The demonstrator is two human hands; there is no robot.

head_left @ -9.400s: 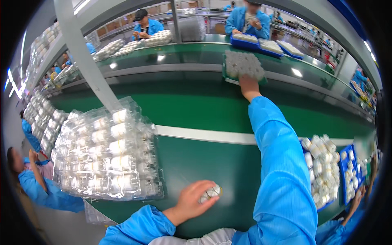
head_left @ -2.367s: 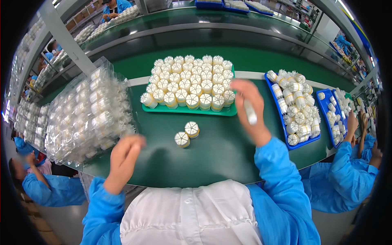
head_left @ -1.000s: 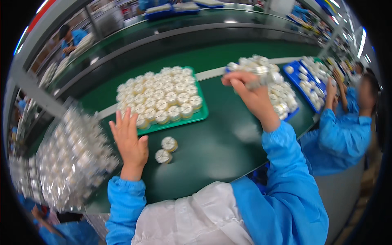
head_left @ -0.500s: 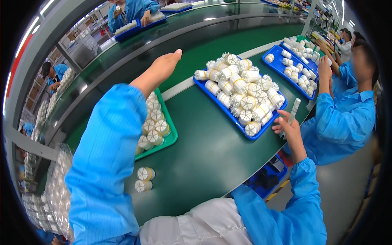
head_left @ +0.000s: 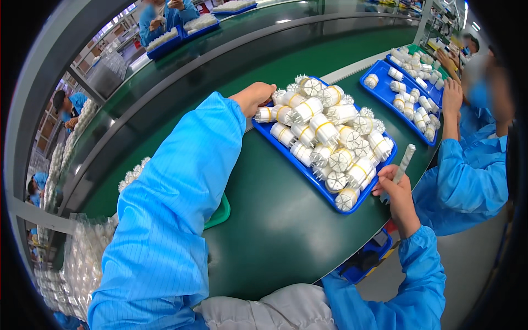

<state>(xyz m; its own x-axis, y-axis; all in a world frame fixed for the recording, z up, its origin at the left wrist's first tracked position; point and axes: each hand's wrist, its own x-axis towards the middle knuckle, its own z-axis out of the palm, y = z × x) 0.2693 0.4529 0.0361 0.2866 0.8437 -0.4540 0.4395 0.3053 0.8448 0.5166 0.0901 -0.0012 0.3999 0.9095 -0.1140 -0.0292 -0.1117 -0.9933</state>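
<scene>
Tray (head_left: 288,153) lies between left hand (head_left: 257,96) (far corner, grip unclear) and right hand (head_left: 400,193), grasping a stick (head_left: 405,163).

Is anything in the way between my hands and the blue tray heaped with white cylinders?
Nothing visible. Your left hand is right at the far-left end of the blue tray, and your right hand is beside its right edge, though that hand also holds a white stick.

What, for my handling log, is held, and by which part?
Right grip: a pale rod, by its lower half. Left grip: at a corner of the heaped blue tray; hold unclear.
</scene>
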